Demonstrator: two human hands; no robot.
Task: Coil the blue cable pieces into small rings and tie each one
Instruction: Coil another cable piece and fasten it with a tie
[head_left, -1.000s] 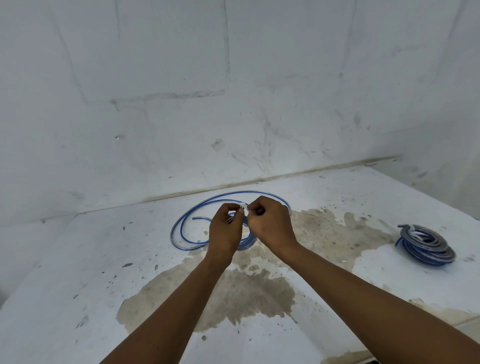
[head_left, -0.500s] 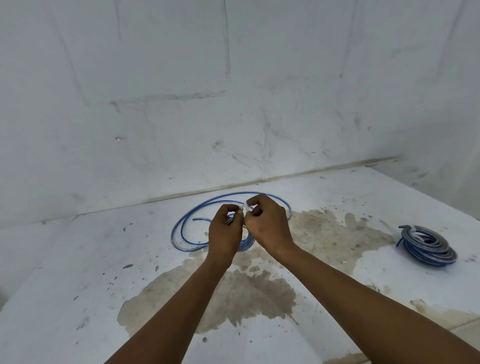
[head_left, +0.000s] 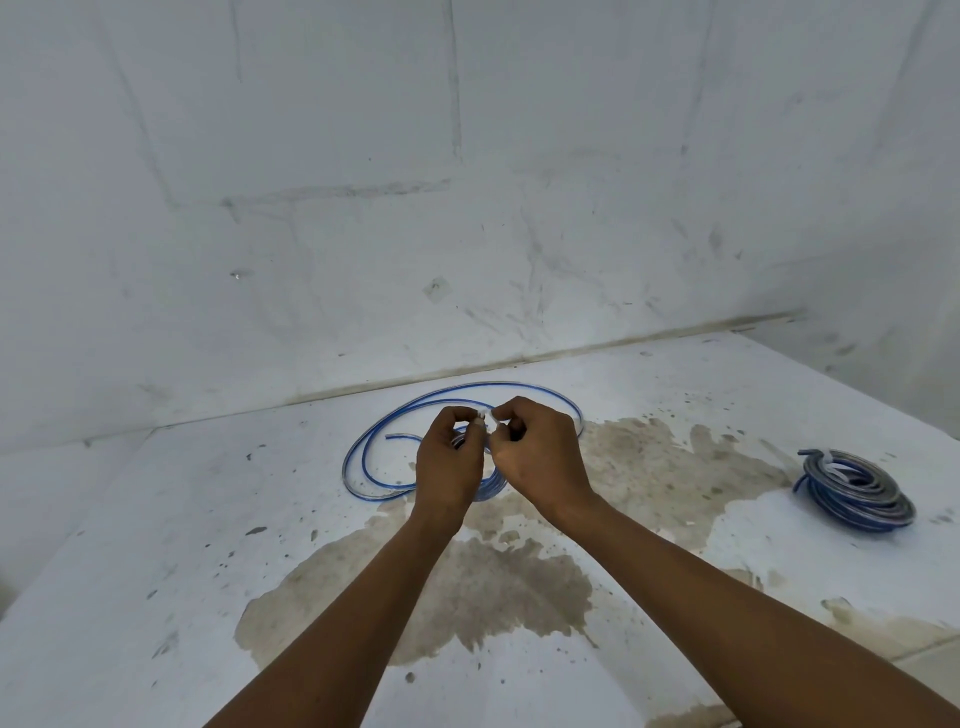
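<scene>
Pinching a white tie (head_left: 484, 415) — both hands' fingers (head_left: 475, 427) grasping it, hiding the blue cable (head_left: 374, 447), tied coil (head_left: 857, 491) well right

Both bare forearms reach forward, left hand (head_left: 449, 462) and right hand (head_left: 540, 457) knuckle to knuckle, fingers curled, fingertips pinching together.

Soft, even, cool light fills the scene, with no clear source and no glare. Shadows are faint, barely showing under the forearms. The picture is mostly sharp, slightly soft at far right. Wide-angle distortion bends the wall (head_left: 467, 156) joints near the edges.
</scene>
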